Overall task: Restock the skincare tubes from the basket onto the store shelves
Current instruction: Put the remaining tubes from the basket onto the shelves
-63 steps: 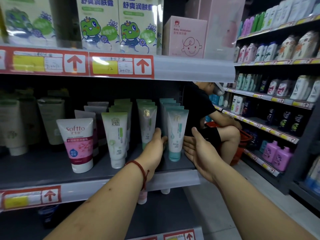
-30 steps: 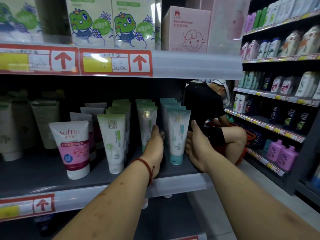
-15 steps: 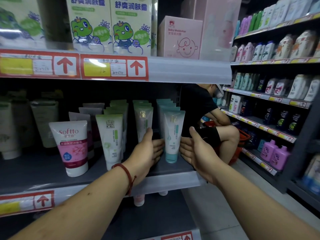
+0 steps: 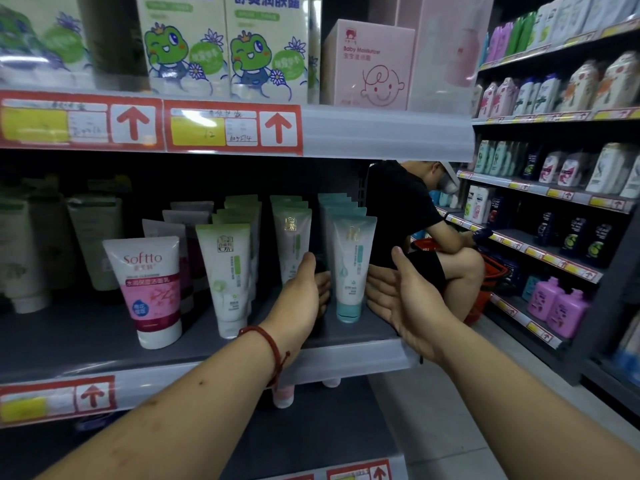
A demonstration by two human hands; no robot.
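Note:
A teal-capped skincare tube [image 4: 351, 268] stands upright at the front of the rightmost row on the grey middle shelf [image 4: 346, 358]. My left hand [image 4: 301, 296] is at its left side, thumb raised in front of the pale tube [image 4: 292, 233] in the neighbouring row, with its fingers lightly bent toward the teal tube. My right hand [image 4: 401, 299] is held flat, palm toward the tube's right side, just apart from it. Neither hand holds a tube. Further left stand a green-white tube [image 4: 225, 271] and a pink Softto tube [image 4: 149, 285].
A person in black [image 4: 401, 209] crouches in the aisle to the right beside a red basket [image 4: 485, 271]. Shelves of bottles [image 4: 554, 195] line the right side. Frog-printed boxes [image 4: 225, 46] and a pink box [image 4: 367, 64] sit on the shelf above.
My left hand has drawn back a little from between the two rows and its thumb now points up. My right hand stays beside the teal tube.

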